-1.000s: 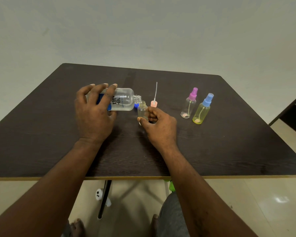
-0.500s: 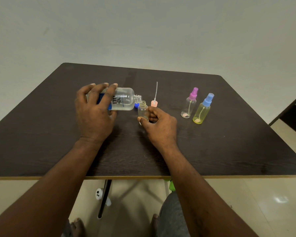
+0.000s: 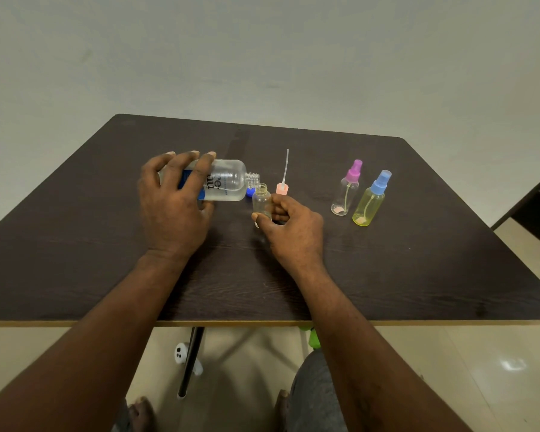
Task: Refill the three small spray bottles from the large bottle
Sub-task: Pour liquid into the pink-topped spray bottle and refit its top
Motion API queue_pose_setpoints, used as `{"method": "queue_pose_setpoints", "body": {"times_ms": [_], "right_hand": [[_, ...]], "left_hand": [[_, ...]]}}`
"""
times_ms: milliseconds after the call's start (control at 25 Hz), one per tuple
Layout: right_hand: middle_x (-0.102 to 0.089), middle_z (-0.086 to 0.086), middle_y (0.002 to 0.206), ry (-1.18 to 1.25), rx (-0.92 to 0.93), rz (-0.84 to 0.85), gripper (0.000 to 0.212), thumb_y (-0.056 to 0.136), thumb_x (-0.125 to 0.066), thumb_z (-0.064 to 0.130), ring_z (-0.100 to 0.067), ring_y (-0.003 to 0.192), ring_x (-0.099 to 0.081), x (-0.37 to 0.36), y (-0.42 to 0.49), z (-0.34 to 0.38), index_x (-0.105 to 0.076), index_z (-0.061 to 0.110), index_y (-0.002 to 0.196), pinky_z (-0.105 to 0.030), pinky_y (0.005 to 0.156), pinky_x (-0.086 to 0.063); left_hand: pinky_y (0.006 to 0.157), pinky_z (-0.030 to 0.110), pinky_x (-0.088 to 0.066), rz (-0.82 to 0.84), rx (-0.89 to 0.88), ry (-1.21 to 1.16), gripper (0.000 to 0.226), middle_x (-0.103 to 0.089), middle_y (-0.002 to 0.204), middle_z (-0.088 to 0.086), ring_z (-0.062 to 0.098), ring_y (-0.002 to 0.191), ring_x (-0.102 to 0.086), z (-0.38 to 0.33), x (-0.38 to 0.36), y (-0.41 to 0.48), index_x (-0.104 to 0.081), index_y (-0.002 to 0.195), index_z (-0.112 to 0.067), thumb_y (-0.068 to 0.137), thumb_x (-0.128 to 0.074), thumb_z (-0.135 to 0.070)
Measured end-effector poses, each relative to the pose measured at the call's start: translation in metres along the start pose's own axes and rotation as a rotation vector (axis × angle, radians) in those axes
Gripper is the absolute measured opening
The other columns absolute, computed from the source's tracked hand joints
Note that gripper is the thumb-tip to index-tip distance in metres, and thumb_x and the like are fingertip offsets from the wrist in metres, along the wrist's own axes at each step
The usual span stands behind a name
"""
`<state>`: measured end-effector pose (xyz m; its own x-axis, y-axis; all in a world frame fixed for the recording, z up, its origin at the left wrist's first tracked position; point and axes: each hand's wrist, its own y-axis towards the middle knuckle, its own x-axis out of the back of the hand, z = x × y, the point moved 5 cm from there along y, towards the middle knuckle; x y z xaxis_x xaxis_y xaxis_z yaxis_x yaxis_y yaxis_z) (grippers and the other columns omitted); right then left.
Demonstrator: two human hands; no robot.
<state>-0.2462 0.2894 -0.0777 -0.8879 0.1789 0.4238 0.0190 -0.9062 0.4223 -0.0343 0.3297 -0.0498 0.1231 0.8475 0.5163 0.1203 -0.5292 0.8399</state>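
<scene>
Clear large plastic bottle (image 3: 231, 179) tipped over small uncapped clear bottle (image 3: 261, 202)
Left hand (image 3: 173, 210) grasps the large one; right hand (image 3: 293, 232) pinches the small one.

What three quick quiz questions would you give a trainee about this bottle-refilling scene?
1. True or false: the left hand holds the large bottle tipped over, with its neck at the mouth of the open small bottle, which the right hand holds.
2. Multiple choice: the pink spray head is A) screwed onto a bottle, B) off its bottle with its tube pointing up, C) under the left hand.
3. Short answer: how many small bottles have their spray heads on?

Key:
1. True.
2. B.
3. Two: the purple-topped bottle and the blue-topped bottle.
</scene>
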Motion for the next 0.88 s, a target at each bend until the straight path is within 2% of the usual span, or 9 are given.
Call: {"method": "queue_pose_setpoints", "body": {"times_ms": [320, 880], "right_hand": [[-0.058, 0.034, 0.075, -0.006, 0.006, 0.001, 0.039, 0.083, -0.088, 0.021, 0.023, 0.081, -0.062, -0.0001, -0.0002, -0.0010, -0.076, 0.018, 0.121, 0.000, 0.073, -0.047], [-0.057, 0.037, 0.071, -0.008, 0.018, 0.001, 0.039, 0.083, -0.088, 0.020, 0.022, 0.080, -0.063, -0.0009, 0.0000, -0.0019, -0.077, 0.020, 0.120, 0.000, 0.072, -0.047]], "left_hand": [[0.100, 0.054, -0.048, 0.020, 0.006, 0.008, 0.069, -0.056, 0.145, 0.006, 0.037, 0.133, -0.043, 0.0001, -0.0002, 0.0002, -0.056, 0.148, -0.023, 0.084, -0.080, -0.020], [0.100, 0.054, -0.048, 0.018, 0.005, 0.003, 0.068, -0.057, 0.145, 0.007, 0.038, 0.132, -0.044, -0.0014, 0.0018, -0.0003, -0.056, 0.148, -0.022, 0.084, -0.080, -0.020]]}}
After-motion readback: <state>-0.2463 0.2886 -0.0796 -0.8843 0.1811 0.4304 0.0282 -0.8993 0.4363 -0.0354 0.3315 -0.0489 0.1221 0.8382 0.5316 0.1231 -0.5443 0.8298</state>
